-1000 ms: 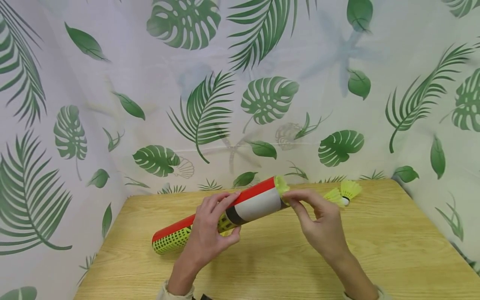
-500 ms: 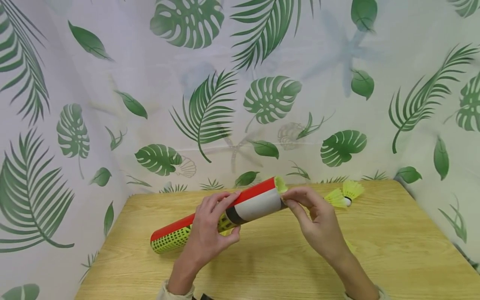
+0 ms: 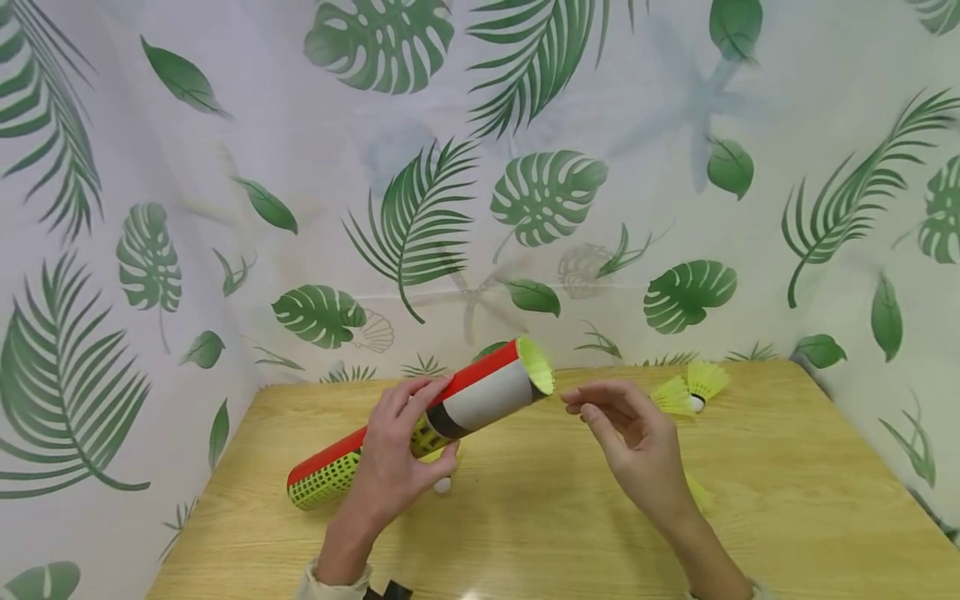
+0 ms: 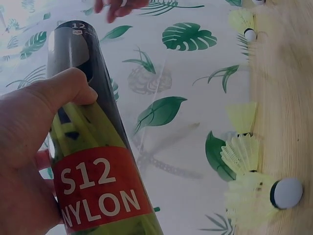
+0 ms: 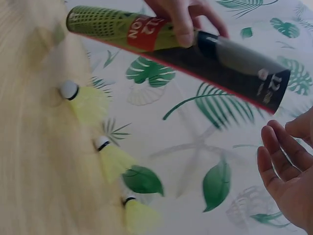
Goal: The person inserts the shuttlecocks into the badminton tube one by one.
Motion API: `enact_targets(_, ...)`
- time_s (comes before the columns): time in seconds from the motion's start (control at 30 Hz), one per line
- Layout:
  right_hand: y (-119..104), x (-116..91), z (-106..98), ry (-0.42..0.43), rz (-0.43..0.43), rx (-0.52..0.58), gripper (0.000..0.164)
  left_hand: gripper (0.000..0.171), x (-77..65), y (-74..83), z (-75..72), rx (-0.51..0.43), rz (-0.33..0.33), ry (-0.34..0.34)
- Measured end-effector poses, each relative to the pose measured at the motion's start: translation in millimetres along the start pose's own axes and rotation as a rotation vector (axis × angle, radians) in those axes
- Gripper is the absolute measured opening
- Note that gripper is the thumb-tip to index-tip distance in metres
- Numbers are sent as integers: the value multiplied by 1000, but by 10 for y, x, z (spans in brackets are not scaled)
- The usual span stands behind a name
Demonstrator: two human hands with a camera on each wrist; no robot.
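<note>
My left hand (image 3: 393, 454) grips a red, grey and yellow-green shuttlecock tube (image 3: 487, 400) around its middle. The tube is tilted, its mouth up and to the right, and a yellow shuttlecock skirt (image 3: 537, 367) shows inside the rim. In the left wrist view the thumb lies across the tube (image 4: 105, 188), above a red "S12 NYLON" band. Just off the mouth is my right hand (image 3: 637, 442), its fingers loosely bent with nothing between them. The right wrist view shows a gap between those fingertips (image 5: 274, 128) and the tube's end.
Two yellow shuttlecocks, one of them (image 3: 705, 382) with a white head, lie at the table's back right. Another skirt (image 3: 697, 492) peeks out beside the right wrist. Below the tube, a white shuttlecock head (image 3: 442, 484) shows by the left thumb. A leaf-print cloth (image 3: 465, 250) hangs behind the wooden table (image 3: 540, 542).
The right fingers, earlier at the tube's mouth, are now apart from it and loosened. The left hand has shifted the tube left, uncovering the mouth and a white shuttlecock head below.
</note>
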State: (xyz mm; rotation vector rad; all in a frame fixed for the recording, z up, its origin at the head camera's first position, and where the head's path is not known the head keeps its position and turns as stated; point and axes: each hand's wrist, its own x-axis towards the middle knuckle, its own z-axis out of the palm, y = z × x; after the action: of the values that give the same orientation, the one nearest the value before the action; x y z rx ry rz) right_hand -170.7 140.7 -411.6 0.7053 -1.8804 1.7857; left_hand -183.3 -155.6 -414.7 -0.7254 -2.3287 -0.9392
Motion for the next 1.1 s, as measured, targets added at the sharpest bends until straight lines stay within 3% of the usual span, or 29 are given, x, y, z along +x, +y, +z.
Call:
enact_targets(0.23, 374, -76, 143, -56, 96, -45, 22, 82, -50, -82, -116, 25, -41, 18)
enact_targets(0.6, 902, -128, 648, -232, 251, -149, 27, 83, -120, -247, -364, 52, -67, 54)
enact_targets(1.1, 1202, -85, 1187, -389, 345, -182, 28, 85, -177, -378, -512, 53, -114, 109)
